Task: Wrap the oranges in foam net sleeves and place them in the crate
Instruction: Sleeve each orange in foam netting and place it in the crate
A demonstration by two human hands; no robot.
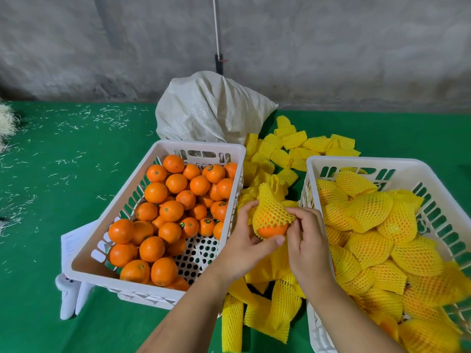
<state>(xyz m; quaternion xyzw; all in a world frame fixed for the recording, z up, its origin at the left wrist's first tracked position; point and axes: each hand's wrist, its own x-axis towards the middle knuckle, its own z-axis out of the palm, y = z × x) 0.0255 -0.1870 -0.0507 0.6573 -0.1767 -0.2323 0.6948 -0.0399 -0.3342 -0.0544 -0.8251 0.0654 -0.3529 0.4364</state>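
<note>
I am gripping the orange (pixel 272 230) between the crates in my left hand (pixel 246 247), my right hand (pixel 304 239) pinching the foam sleeve (pixel 270 208); I am aiming to pull evenly over the bare base

Orange (pixel 272 229) half sheathed in yellow foam net sleeve (pixel 270 208), bottom bare, held between two white crates: left crate (pixel 84 250) of bare oranges (pixel 170 210), right crate (pixel 316 164) of wrapped oranges (pixel 369 248). Spare sleeves (pixel 280 149) strewn between.
</note>
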